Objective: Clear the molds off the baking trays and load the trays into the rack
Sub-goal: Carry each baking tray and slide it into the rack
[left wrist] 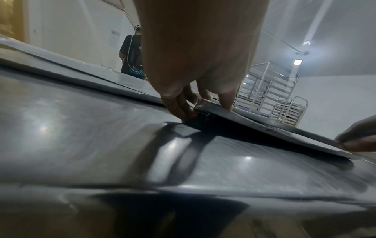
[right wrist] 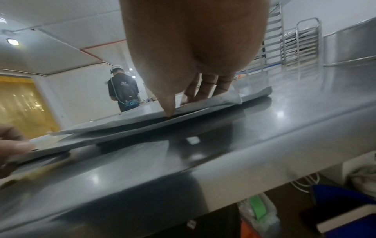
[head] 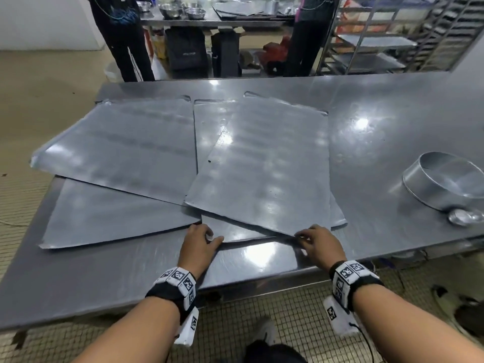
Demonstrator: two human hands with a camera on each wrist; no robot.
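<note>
Several flat grey baking trays lie overlapped on the steel table (head: 392,113). The top tray (head: 267,163) sits askew over a lower tray (head: 235,231). My left hand (head: 203,238) pinches the lower tray's near left corner, which is raised slightly off the table, as the left wrist view shows with the left hand (left wrist: 195,103). My right hand (head: 311,238) pinches the top tray's near corner; in the right wrist view the right hand (right wrist: 183,104) has fingers on top and the thumb at the edge. A round metal mold (head: 445,184) and a small mold (head: 465,217) stand on the table to the right.
Two more trays (head: 125,148) (head: 110,218) overlap on the left, one jutting past the table edge. A tray rack (head: 366,48) stands behind the table at the right. Two people stand at a far table with bowls (head: 183,9). My shoe is on the tiled floor below.
</note>
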